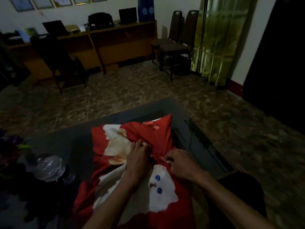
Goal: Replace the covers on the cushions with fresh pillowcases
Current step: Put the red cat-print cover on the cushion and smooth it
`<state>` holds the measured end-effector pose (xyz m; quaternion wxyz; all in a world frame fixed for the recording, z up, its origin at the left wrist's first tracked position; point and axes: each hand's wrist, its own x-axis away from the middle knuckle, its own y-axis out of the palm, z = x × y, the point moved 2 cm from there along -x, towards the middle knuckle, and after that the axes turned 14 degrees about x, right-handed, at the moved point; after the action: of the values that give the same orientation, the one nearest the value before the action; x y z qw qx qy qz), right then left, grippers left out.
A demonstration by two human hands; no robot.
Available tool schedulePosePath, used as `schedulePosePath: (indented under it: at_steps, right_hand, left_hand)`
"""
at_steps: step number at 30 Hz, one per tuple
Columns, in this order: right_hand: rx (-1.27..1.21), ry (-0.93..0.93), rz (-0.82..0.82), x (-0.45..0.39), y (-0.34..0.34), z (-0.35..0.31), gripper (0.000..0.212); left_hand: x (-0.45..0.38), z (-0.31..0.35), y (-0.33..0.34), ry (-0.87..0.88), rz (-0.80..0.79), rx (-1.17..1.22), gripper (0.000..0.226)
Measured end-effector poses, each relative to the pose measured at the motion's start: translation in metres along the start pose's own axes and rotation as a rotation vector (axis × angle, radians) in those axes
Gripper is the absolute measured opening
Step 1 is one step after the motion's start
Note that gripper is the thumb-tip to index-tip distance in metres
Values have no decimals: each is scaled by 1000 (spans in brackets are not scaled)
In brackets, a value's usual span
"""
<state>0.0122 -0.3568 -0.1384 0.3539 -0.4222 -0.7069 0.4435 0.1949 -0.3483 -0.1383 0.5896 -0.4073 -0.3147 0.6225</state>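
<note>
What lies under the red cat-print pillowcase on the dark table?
The red pillowcase rests on the dark glossy table. It bulges as if stuffed, but the cushion itself is covered. The left hand and right hand grip its bunched fabric.

At lower centre the red cat-print pillowcase (158,134) is showing as soft, matt, creased cloth. The dark table (194,128) beneath is gleaming glossy, glass-like. At lower left a clear glass bowl (48,167) is glinting. Upper right, green curtains (216,38) are shining satiny.
</note>
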Motion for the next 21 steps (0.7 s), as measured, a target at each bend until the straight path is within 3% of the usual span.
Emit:
schedulePosePath:
  at_steps: [3, 6, 11, 15, 17, 21]
  right_hand:
    - [27, -39, -47, 5, -5, -1, 16]
    - [-61, 0, 37, -2, -3, -3, 13]
    - [-284, 73, 40, -17, 5, -16, 54]
    - [-181, 85, -10, -28, 12, -16, 59]
    - [-193, 93, 19, -30, 10, -15, 51]
    - [-97, 42, 137, -31, 1, -16, 8]
  left_hand:
    - [3, -2, 2, 26, 12, 19, 45]
    - [8, -1, -2, 79, 41, 28, 39]
    - [18, -1, -25, 118, 18, 45, 22]
    - [29, -4, -25, 83, -87, -79, 29]
    - [28, -5, -24, 76, -125, -69, 30]
    - [15, -4, -36, 8, -167, 110, 32]
